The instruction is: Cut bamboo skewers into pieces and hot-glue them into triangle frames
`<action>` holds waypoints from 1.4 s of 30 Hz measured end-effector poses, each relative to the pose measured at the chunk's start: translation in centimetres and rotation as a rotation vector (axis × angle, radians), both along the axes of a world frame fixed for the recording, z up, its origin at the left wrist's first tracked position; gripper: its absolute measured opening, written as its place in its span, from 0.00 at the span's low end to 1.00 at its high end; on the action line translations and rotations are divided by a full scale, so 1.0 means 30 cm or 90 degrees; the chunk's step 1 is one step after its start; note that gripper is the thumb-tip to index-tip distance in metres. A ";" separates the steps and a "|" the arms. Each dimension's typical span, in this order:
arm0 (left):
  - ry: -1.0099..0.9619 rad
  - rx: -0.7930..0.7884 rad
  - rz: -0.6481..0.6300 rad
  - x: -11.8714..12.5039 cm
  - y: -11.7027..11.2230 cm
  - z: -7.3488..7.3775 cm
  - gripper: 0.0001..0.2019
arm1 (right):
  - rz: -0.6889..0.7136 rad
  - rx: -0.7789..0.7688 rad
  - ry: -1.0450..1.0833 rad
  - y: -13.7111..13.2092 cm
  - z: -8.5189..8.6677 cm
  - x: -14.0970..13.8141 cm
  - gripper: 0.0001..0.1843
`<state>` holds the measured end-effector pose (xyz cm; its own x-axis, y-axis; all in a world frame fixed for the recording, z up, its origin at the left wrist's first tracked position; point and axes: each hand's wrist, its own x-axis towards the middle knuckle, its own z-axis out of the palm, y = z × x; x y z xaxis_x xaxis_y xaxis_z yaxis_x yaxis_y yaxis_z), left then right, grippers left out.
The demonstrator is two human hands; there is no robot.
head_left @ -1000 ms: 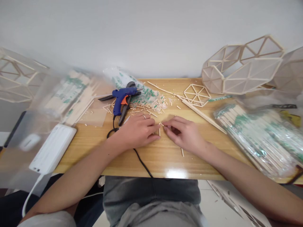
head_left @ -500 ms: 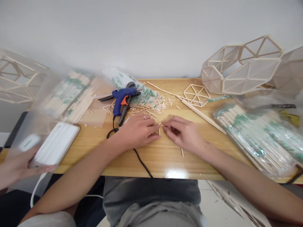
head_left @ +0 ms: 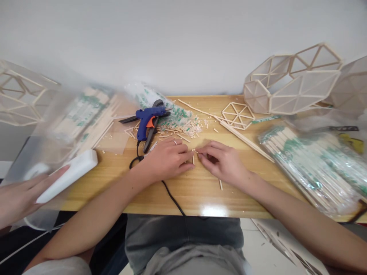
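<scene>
My left hand (head_left: 168, 158) and my right hand (head_left: 222, 160) rest on the wooden table (head_left: 172, 191), fingertips meeting at the middle. Between them they pinch short wooden stick pieces (head_left: 194, 152); both hands have fingers curled and pressed on the pieces. A ring shows on my left hand. Another short stick (head_left: 220, 185) lies by my right wrist. A blue hot glue gun (head_left: 148, 118) lies just behind my left hand, its black cord running under my left forearm.
A pile of cut stick bits (head_left: 183, 128), a flat hexagon frame (head_left: 238, 114), long sticks (head_left: 246, 140), bagged sticks (head_left: 318, 164) at right and left. Large lattice shells (head_left: 292, 80) at back right. Another person's hand (head_left: 20, 196) grips a white box (head_left: 69, 173) at the left edge.
My hands have stayed still. Another person's hand came in at the left, took hold of the white box and tilted it up off the table.
</scene>
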<state>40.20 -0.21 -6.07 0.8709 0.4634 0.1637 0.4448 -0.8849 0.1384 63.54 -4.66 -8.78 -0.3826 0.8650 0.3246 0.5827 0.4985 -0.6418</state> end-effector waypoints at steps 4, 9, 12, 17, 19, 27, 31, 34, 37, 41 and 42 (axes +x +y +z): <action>-0.004 0.014 -0.004 -0.001 0.001 -0.004 0.14 | -0.003 0.000 0.001 0.000 -0.001 -0.001 0.08; -0.020 0.027 -0.012 -0.004 0.007 0.002 0.15 | -0.004 -0.002 0.010 -0.001 0.005 -0.005 0.07; -0.035 0.032 0.028 -0.010 0.010 0.015 0.16 | -0.016 -0.014 0.016 -0.002 0.011 -0.007 0.08; 0.011 0.006 0.125 -0.015 0.012 0.028 0.15 | -0.033 -0.026 0.027 -0.001 0.014 -0.007 0.10; 0.024 -0.021 0.126 -0.014 0.013 0.027 0.12 | -0.037 -0.025 0.031 0.001 0.015 -0.006 0.10; -0.010 -0.066 0.111 -0.008 0.017 0.007 0.07 | -0.045 -0.027 0.021 0.008 0.018 -0.002 0.09; -0.018 -0.073 0.119 -0.001 0.017 0.000 0.07 | -0.049 -0.026 0.023 0.009 0.016 -0.002 0.09; -0.015 -0.076 0.121 0.001 0.019 -0.003 0.07 | -0.051 -0.022 0.021 0.011 0.014 -0.002 0.08; -0.014 -0.076 0.127 0.000 0.022 -0.005 0.07 | -0.053 -0.020 0.021 0.012 0.014 0.000 0.08; -0.038 -0.055 0.161 -0.012 0.027 0.006 0.09 | -0.057 -0.008 0.031 0.013 0.017 0.005 0.07; -0.050 -0.038 0.187 -0.019 0.029 0.014 0.10 | -0.058 -0.005 0.033 0.013 0.018 0.007 0.07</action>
